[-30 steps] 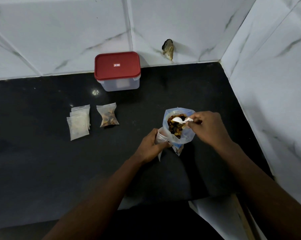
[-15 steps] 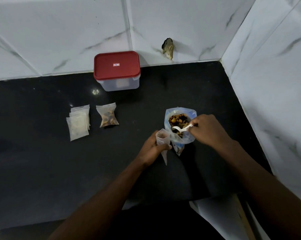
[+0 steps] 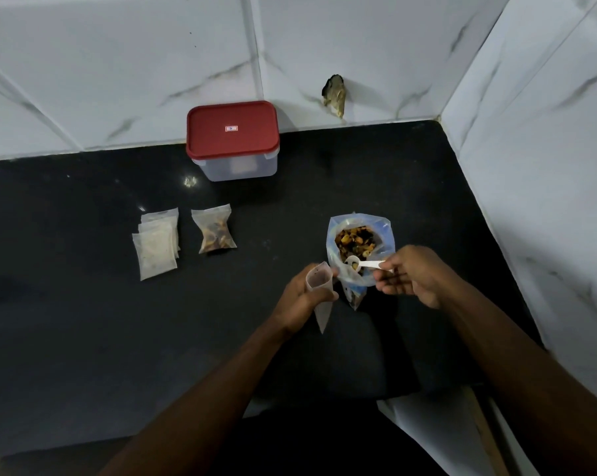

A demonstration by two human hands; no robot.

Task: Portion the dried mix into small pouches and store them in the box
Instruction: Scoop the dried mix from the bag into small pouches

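Two bare forearms reach in from the counter's [image 3: 84,321] near edge.
The left hand [image 3: 299,302] curls round a small pouch [image 3: 319,286]; the right hand [image 3: 415,280] pinches a spoon [image 3: 365,264] by its handle.

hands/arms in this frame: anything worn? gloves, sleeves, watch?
Nothing worn that shows. The left hand and right hand have no gloves, and no rings can be made out in the dim light. The left forearm and right forearm are unsleeved to the frame edge, with no watch, bands or markings visible.
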